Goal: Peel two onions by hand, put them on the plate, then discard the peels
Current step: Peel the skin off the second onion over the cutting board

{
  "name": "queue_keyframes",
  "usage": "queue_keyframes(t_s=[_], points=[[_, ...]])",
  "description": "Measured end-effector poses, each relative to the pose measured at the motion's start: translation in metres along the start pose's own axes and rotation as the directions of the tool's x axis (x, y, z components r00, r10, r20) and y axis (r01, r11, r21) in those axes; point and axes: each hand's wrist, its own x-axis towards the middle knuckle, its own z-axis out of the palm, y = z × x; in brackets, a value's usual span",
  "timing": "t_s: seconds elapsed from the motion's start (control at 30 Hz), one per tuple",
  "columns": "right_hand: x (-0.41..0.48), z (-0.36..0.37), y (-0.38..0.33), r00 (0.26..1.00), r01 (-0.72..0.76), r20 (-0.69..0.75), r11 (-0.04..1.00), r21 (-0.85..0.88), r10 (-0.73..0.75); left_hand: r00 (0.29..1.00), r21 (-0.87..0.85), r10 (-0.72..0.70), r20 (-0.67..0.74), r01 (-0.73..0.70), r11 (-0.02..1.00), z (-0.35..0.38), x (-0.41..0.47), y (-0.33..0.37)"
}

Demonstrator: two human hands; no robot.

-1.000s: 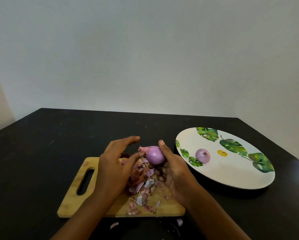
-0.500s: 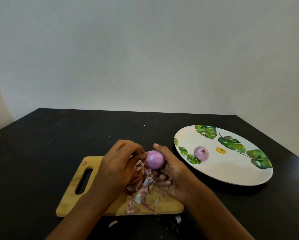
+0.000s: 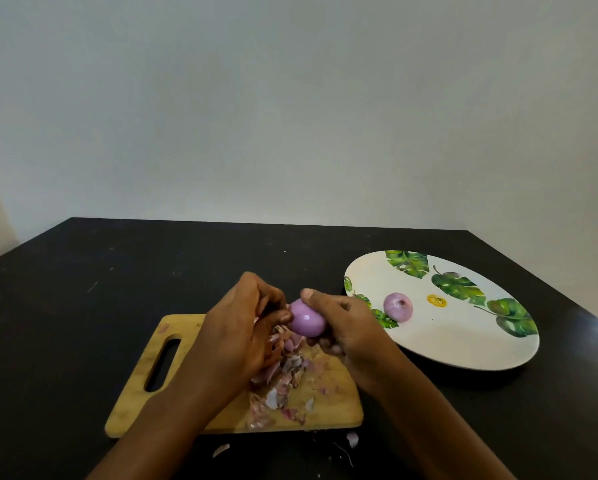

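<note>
Since 1 second ago the left hand (image 3: 245, 327) has closed up: its fingers were spread out then, and now they are curled tight and pinch at the left end of the shiny round purple onion (image 3: 306, 318). The right hand (image 3: 351, 327) holds that onion from the other side, thumb on top and fingers tucked under. Both hands hold it up just above the light wooden cutting board (image 3: 141, 393), which lies on the black bench (image 3: 83, 289). A heap of thin pink and white onion peels (image 3: 287, 375) lies on the board under the hands, and 2 small loose bits of peel (image 3: 352, 438) lie on the bench just in front of it. To the right sits the big round white plate with green leaves (image 3: 464, 348), and 1 peeled purple onion (image 3: 398, 307) lies on it, near its left side.

I think this is the peeling of onion number 2, and it is almost done, for the onion looks smooth and bare. I cannot see if skin is left under the left fingers. The next move should pull off that last bit, then carry the onion right and set it softly on the plate so it does not roll. After that, all the peels must be thrown away.
</note>
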Motion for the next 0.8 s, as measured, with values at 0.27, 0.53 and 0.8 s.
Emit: queue_keyframes(t_s=[0.27,0.53,0.8], points=[[0.001,0.011,0.021,0.858,0.429,-0.166,0.855,-0.290,-0.487,0.955,-0.142,-0.265,-0.133,0.246,0.959,0.012,0.000,0.004],[0.002,0.031,0.028,0.966,0.057,-0.255,0.997,0.043,-0.044,0.966,0.032,-0.189,-0.176,0.198,0.980,0.022,-0.004,-0.001],[-0.007,0.037,0.027,0.985,-0.138,0.000,0.789,0.599,0.172,0.898,-0.267,-0.363,-0.247,0.297,0.917,0.018,0.002,0.011]])
